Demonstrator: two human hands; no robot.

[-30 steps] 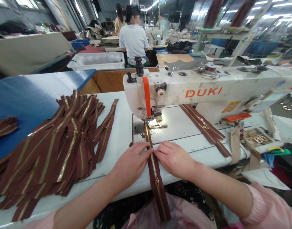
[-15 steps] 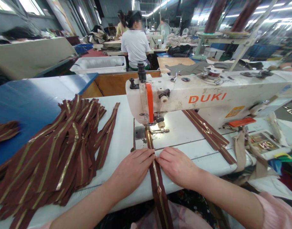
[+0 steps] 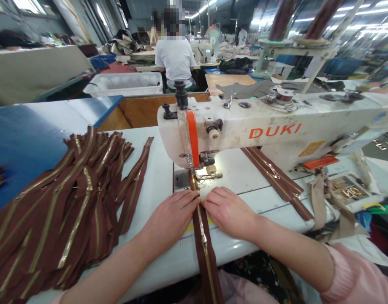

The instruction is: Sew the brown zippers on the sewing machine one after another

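Note:
A brown zipper (image 3: 204, 240) with gold teeth runs from under the presser foot of a white sewing machine (image 3: 231, 126) down over the table's front edge. My left hand (image 3: 173, 213) grips its left side, fingers pressed together just in front of the foot. From the right, my right hand (image 3: 228, 213) pinches the opposite edge, its fingertips almost meeting the left ones. The zipper's slider lies below both hands. What the fingertips cover is hidden.
A big heap of brown zippers (image 3: 63, 202) lies left, with another zipper (image 3: 138, 181) beside it. More zippers (image 3: 272, 173) lie under the machine arm. A parts tray (image 3: 345, 188) stands right. Ahead, a person in a white shirt (image 3: 175, 59) sits near a white bin (image 3: 124, 84).
Both hands have moved a little forward, toward the presser foot, with the zipper and its slider. The view has shifted slightly.

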